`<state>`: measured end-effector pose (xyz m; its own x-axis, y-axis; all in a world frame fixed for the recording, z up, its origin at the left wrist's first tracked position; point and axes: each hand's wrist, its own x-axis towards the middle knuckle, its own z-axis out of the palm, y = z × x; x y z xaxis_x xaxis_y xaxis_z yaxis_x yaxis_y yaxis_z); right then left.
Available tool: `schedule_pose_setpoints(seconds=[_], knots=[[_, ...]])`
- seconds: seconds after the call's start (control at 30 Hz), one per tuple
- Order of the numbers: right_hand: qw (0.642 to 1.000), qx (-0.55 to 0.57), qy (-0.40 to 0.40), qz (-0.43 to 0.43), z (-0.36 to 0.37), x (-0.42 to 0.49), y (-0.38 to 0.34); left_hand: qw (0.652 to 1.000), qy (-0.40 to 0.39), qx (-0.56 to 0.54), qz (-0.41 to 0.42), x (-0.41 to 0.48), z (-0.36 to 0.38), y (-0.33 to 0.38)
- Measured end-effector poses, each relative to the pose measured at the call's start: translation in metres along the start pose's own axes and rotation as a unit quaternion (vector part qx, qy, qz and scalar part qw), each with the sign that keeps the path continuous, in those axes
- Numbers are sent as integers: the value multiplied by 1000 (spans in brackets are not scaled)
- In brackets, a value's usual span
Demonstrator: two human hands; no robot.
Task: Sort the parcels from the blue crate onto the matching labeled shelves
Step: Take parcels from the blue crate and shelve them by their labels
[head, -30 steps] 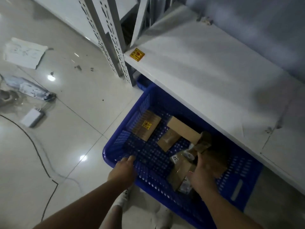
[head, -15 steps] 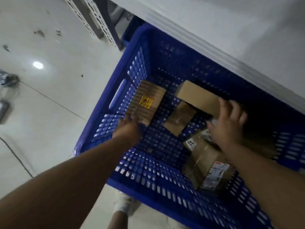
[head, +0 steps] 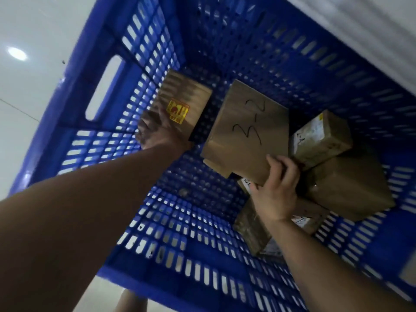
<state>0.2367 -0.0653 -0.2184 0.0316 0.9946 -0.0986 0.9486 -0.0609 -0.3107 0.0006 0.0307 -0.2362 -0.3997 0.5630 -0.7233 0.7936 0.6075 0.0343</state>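
Blue plastic crate [head: 105, 91], perforated on walls and floor, is seen from above on a pale tiled floor [head: 33, 25], just beside a white shelf edge [head: 369, 34]. Several cardboard parcels are noted inside. A flat parcel marked "3-2" [head: 247, 129] is held tilted, its near corner gripped by the right hand [head: 275, 194], fingers curled over the top face and thumb beneath. The left hand [head: 159, 134] is laid on a parcel with a yellow sticker [head: 180, 106] against the crate's left wall; whether it is gripped or merely touched cannot be told, as the hand is blurred. A small taped parcel [head: 322, 140], a larger box [head: 349, 190] and a labelled parcel [head: 254, 228] under the right forearm are stacked together at the right. No parcel is seen on the shelf. Sorting is judged to be at an early stage: at least five parcels are left in the crate, none visibly placed.
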Motion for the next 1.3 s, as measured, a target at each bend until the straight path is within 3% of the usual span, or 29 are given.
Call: schedule_pose_setpoints(seconds=[0.2, 0.37, 0.67, 0.83, 1.0, 1.17, 1.3], knots=[[1000, -19, -5, -2, -1, 8, -4, 999, 33, 39, 3, -4, 1, -3], [1000, -6, -11, 9, -30, 25, -14, 995, 1, -94, 23, -35, -17, -4], [969, 142, 40, 201, -107, 57, -73, 954, -43, -298, -4, -95, -58, 9], [988, 133, 51, 61, -151, 38, -108, 935, -41, -349, -43, -146, -75, 10], [985, 121, 64, -102, -194, 1, -130, 863, -55, -492, -105, -183, -95, 0], [971, 72, 107, -201, -259, -18, -150, 816, -116, -563, -57, -230, -126, -26], [950, 47, 127, -281, -320, -29, -176, 750, -136, -640, 94, -286, -170, -33]])
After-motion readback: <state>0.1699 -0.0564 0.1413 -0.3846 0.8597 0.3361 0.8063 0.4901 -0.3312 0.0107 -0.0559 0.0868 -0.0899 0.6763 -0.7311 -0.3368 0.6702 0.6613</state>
